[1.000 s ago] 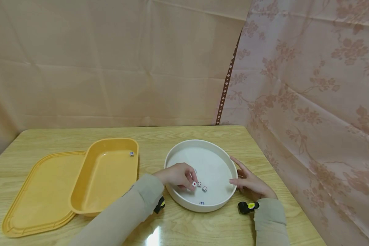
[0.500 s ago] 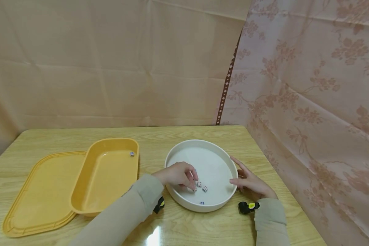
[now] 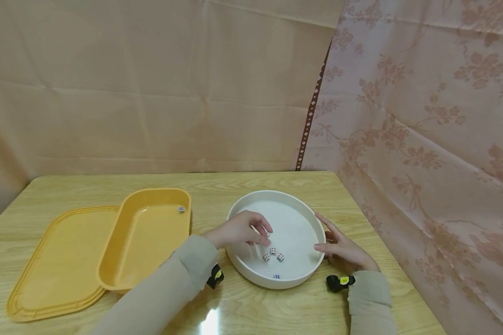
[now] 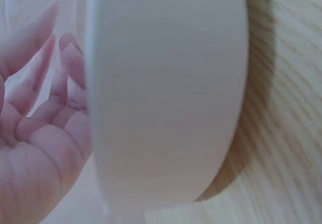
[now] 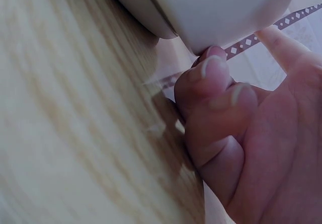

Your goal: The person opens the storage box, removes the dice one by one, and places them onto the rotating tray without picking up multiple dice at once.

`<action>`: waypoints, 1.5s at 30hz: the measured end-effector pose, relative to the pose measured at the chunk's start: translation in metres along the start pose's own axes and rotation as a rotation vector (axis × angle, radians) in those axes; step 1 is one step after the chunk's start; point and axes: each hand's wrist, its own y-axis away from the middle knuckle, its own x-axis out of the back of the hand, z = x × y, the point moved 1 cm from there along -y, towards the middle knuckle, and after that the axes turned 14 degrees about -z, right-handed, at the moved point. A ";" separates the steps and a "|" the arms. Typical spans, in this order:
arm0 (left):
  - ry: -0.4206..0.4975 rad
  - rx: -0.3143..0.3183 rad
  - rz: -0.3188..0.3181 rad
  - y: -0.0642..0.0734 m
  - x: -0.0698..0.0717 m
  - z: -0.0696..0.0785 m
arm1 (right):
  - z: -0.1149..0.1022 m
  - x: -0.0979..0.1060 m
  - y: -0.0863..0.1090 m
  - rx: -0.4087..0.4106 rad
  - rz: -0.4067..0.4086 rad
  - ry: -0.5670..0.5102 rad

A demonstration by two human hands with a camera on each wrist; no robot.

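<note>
A round white tray (image 3: 295,218) with a raised wall stands on the table. My left hand (image 3: 244,228) is over its left side, fingers loosely bent, thumb and index finger apart. A partly hidden die (image 3: 269,234) shows at those fingertips. Just below the hand lie three dice with red dots, among them a front die (image 3: 266,257) and a right-hand die (image 3: 280,257). A blue-dotted die (image 3: 276,277) sits near the front wall. My right hand (image 3: 344,249) grips the tray's right rim, thumb over it and fingers curled against the outer wall (image 5: 226,12).
To the left stands a deep yellow container (image 3: 144,246) with one die (image 3: 181,209) in its back right corner. Its left edge overlaps a flat yellow lid (image 3: 63,260) on the wooden table (image 3: 218,181). Curtains (image 3: 159,93) hang behind and at the right.
My left hand has let go of a red-dotted die, which now lies beside the other two, and has risen slightly toward the back of the tray. My right hand stays at the rim.
</note>
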 end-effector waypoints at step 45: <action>0.178 -0.038 0.405 0.071 0.073 0.010 | 0.001 -0.001 0.000 0.009 -0.020 -0.039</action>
